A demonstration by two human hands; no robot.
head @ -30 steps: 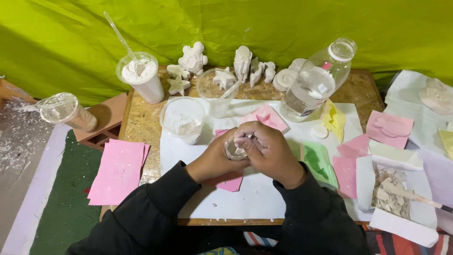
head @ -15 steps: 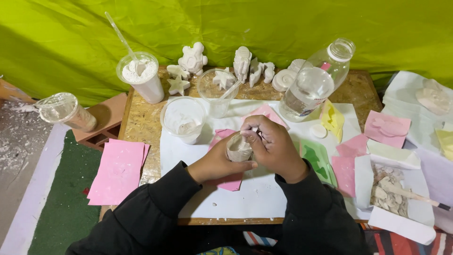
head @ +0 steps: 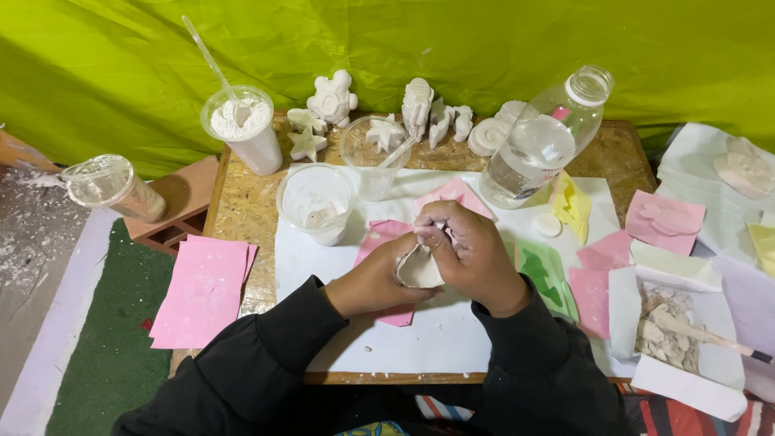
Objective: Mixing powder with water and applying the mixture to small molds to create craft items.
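Crowding the hands [head: 440,262], together gripping a white mould [head: 420,269]: plastic cup [head: 316,202], bottle [head: 542,141], pink sheets [head: 203,289].

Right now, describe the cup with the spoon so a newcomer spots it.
Start at the green backdrop behind the wooden table. At the table's back left corner stands a clear plastic cup. Unlike nearby cups, it is full of white powder, with a spoon sticking out.

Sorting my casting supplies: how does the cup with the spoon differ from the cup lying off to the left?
The cup with the spoon stands upright on the table, open-topped, full of white powder. The cup on the left lies tilted on a red brick, with a lid on, and holds no spoon. Both are clear plastic cups, away from the hands.
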